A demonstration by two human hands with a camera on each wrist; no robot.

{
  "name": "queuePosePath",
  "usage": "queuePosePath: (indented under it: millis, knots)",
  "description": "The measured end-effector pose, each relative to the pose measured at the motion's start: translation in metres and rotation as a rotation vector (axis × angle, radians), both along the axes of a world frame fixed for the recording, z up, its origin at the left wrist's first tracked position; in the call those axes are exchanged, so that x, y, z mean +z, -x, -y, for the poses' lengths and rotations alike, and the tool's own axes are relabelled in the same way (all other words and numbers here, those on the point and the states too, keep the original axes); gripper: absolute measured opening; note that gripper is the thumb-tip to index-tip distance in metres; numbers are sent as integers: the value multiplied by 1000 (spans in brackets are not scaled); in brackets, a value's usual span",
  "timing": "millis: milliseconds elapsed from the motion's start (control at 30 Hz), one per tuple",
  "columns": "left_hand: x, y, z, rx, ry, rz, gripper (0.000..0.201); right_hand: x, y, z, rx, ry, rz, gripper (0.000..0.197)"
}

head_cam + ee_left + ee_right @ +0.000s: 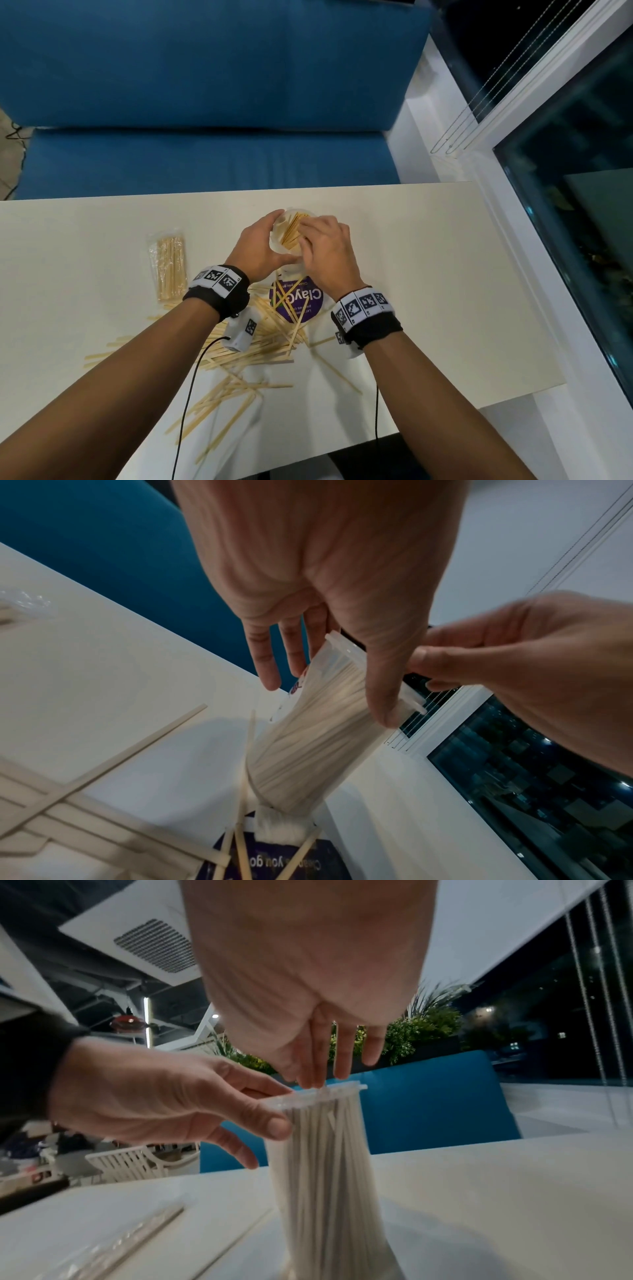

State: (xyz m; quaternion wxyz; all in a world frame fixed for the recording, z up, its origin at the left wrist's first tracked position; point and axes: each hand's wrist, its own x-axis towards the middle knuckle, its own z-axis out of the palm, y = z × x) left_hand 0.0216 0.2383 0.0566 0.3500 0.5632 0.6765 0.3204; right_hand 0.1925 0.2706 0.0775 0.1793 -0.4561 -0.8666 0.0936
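Observation:
A clear plastic cup packed with thin wooden sticks stands upright on the white table. My left hand grips the cup just under its rim, thumb on the near side and fingers round the far side. In the left wrist view the left hand holds the cup. My right hand hangs over the cup's mouth. In the right wrist view the right hand pinches thumb and forefinger together at the stick tops inside the cup, with its other fingers straight.
Loose wooden sticks lie scattered on the table near me. Some lie across a white bag with a purple label. A clear packet of sticks lies to the left. A blue sofa stands beyond the table; a window is on the right.

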Motion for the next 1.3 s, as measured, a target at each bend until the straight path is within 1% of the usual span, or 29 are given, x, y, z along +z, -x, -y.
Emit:
queuePosePath:
  millis: [100, 200, 400, 500, 567, 633, 700, 767, 800, 833, 867, 900, 967, 1033, 1067, 1100, 1167, 1233, 1300]
  knots:
    - [4, -1, 2, 6, -2, 7, 97, 5, 16, -8, -108, -55, 8, 21]
    - [7, -3, 3, 10, 5, 21, 94, 4, 33, -22, -261, -47, 81, 25]
    - [10, -4, 4, 17, 28, -6, 100, -2, 49, -40, -343, 2, 125, 28]
    - [10, -5, 5, 21, 39, -18, 101, -5, 47, -45, -392, 46, 114, 24]
    - [11, -5, 5, 18, 46, -10, 102, -5, 42, -46, -387, 98, 76, 20]
    - [12, -7, 5, 15, 55, 0, 101, -3, 37, -44, -364, 145, 13, 23]
    - [16, -8, 5, 4, 79, -4, 109, 3, 31, -39, -343, 186, -96, 24]
    - [19, -8, 9, -15, 126, 9, 123, 11, 22, -32, -321, 207, -228, 16]
    - [18, -7, 12, -17, 145, 19, 126, 16, 16, -26, -313, 204, -299, 12]
    - [17, -5, 16, -13, 158, 17, 125, 20, 10, -19, -306, 191, -369, 8]
    - [13, -2, 23, -6, 163, -7, 119, 25, 5, -11, -300, 168, -434, 6]
    - [8, 3, 30, 8, 161, -41, 107, 29, -1, 0, -291, 140, -488, 5]
    - [-3, 11, 50, 44, 136, -88, 71, 32, -9, 27, -261, 96, -565, 4]
    - [-14, 18, 75, 79, 92, -86, 40, 25, -13, 58, -210, 96, -575, 4]
    - [-19, 21, 89, 86, 78, -79, 29, 17, -13, 74, -189, 129, -553, 5]
    - [-24, 23, 103, 81, 72, -78, 22, 7, -13, 88, -171, 178, -522, 5]
    - [-38, 27, 131, 64, 89, -92, 14, -18, -11, 117, -129, 255, -449, 5]
    - [-52, 31, 158, 49, 134, -113, 11, -44, -8, 143, -69, 340, -388, 6]
    - [-65, 33, 183, 24, 167, -133, 10, -64, -6, 170, -31, 490, -314, 6]
